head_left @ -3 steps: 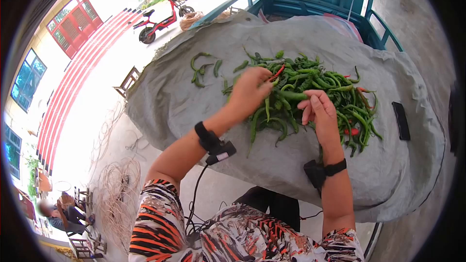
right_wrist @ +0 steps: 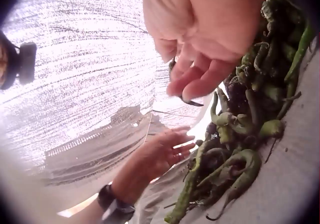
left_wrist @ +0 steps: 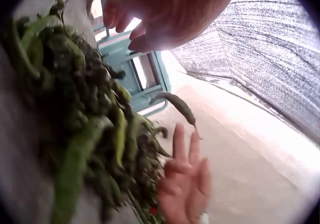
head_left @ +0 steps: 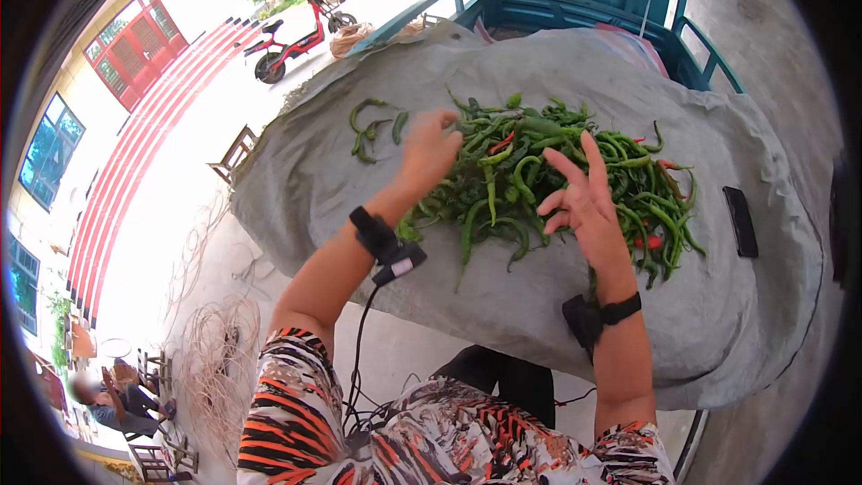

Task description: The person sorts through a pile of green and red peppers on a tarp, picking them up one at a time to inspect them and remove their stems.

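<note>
A heap of green chili peppers with a few red ones lies on a grey cloth. At its left edge is my left hand, fingers loosely bent, nothing visible between them. Over the heap's near right part my right hand has its index and middle fingers stretched out and the others bent. A single green chili pepper shows just beyond those fingertips in the left wrist view, apart from the heap. In the right wrist view, a dark pepper tip sticks out behind the right hand's fingers.
Several peppers lie apart on the cloth at the left. A black phone rests at the right. Behind stands a teal cart bed. Farther off are a red scooter and a seated person.
My left hand has drawn back left, away from the red pepper. The right hand's fingers have spread, letting go of the green pepper, which now appears farther from me over the heap.
</note>
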Motion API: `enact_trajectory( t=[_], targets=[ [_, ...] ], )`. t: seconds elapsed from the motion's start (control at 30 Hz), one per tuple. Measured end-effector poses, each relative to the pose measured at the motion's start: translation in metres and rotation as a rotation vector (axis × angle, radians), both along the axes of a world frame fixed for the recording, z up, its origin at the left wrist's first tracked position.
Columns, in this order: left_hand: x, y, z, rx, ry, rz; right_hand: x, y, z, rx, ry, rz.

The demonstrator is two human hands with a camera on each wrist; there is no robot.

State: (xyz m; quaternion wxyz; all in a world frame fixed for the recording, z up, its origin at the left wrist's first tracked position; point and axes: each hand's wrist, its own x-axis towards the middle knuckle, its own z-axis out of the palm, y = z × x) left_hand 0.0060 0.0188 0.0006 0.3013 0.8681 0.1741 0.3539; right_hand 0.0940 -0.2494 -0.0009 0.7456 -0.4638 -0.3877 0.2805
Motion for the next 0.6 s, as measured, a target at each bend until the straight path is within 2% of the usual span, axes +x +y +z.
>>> enact_trajectory(
  t=[0.07, 0.17, 0.27, 0.37, 0.47, 0.57, 0.6],
  targets=[
    [0.009, 0.023, -0.011, 0.094, 0.126, 0.094, -0.008, -0.001, 0.003, -0.023, -0.036, -0.012],
    [0.030, 0.044, -0.033, 0.299, 0.035, -0.018, 0.002, -0.005, -0.002, -0.091, -0.010, 0.068],
    [0.056, 0.050, -0.044, 0.183, 0.195, -0.122, 0.005, -0.006, -0.005, -0.157, -0.019, 0.124],
    [0.057, 0.050, -0.042, 0.364, 0.370, -0.106, 0.002, -0.007, 0.000, -0.202, -0.081, 0.172],
    [0.047, 0.038, -0.031, 0.443, 0.415, -0.033, 0.001, -0.007, 0.001, -0.227, -0.092, 0.188],
    [0.042, 0.042, -0.037, 0.474, 0.218, -0.102, 0.002, -0.007, 0.001, -0.248, -0.090, 0.200],
    [0.040, 0.037, -0.035, 0.396, 0.176, -0.054, 0.002, -0.007, 0.001, -0.247, -0.094, 0.199]
  ],
)
